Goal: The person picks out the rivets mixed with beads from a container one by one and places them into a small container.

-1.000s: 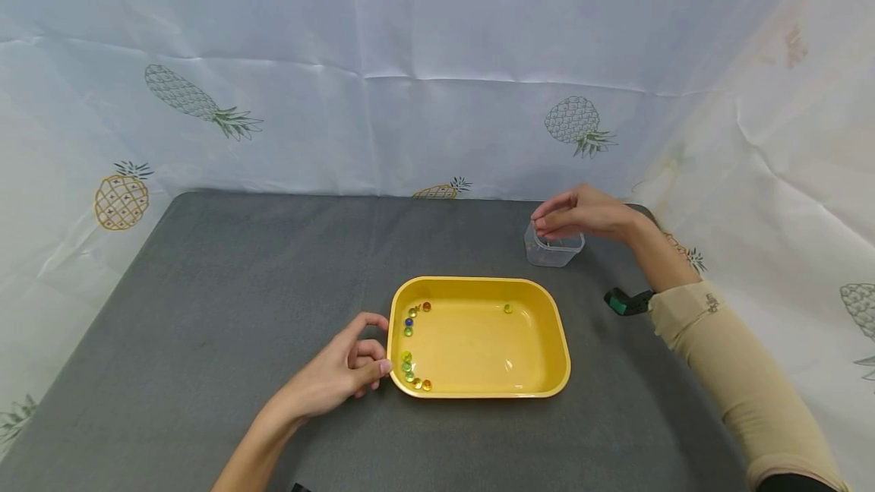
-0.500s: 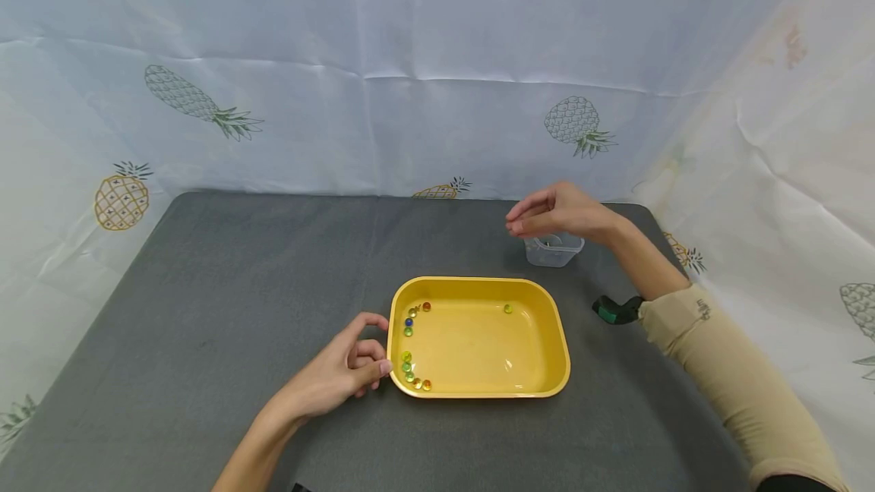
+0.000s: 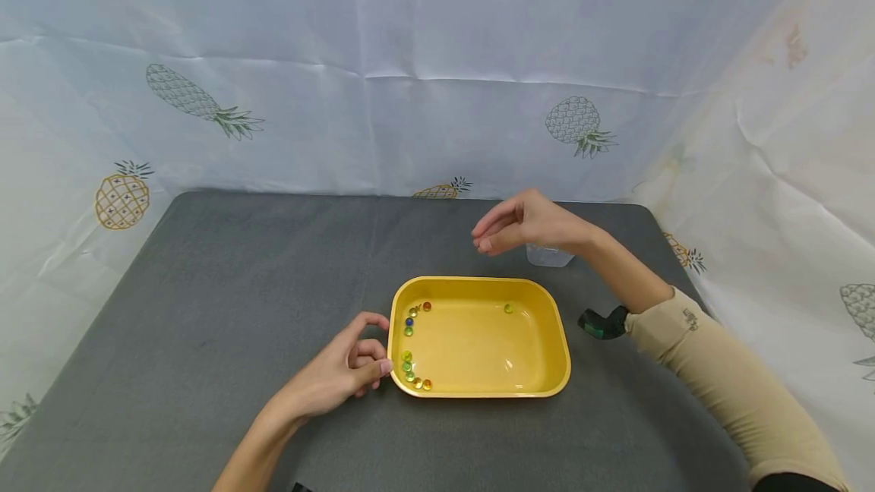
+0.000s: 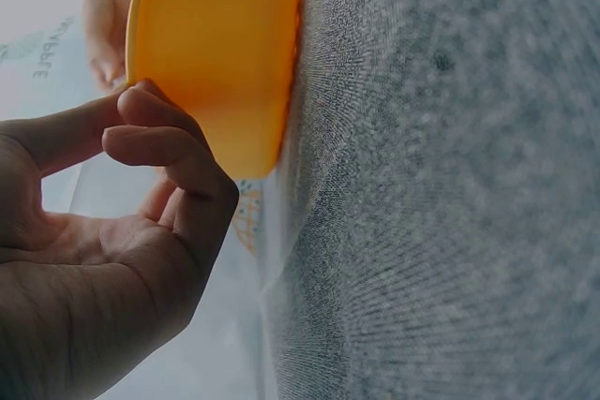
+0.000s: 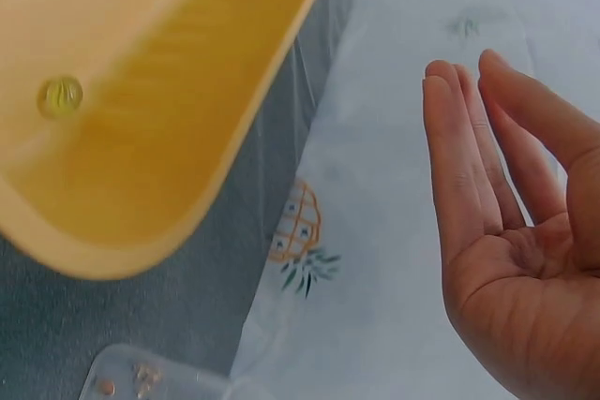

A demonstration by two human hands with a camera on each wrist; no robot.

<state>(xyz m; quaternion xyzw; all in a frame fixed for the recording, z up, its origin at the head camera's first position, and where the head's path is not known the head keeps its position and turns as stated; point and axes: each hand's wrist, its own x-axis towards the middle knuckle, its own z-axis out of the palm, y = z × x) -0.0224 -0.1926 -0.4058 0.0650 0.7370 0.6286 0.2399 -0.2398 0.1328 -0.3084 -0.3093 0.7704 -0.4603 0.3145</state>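
A yellow tray point(image 3: 472, 344) stands on the grey table. Its left rim is pinched between the thumb and fingers of my left hand point(image 3: 342, 361), as the left wrist view also shows. Along the tray's left side lie several glass marbles, among them a blue marble point(image 3: 409, 322) and an orange marble point(image 3: 427, 307). A lone yellow-green marble point(image 3: 508, 309) sits near the back right. Behind the tray my right hand point(image 3: 526, 225) hovers with nearly straight fingers. I see nothing between them in the right wrist view. The hand partly covers a clear plastic box point(image 3: 547, 257).
In the right wrist view, a few small brownish pieces point(image 5: 145, 377) show in the box. A dark device with a green part point(image 3: 603, 323) hangs by the right wrist. A white curtain point(image 3: 383, 120) printed with pineapples borders the table's back and sides.
My right hand has come out of the clear box and moved left, toward the space behind the tray. My left hand, the tray and the marbles have stayed put.
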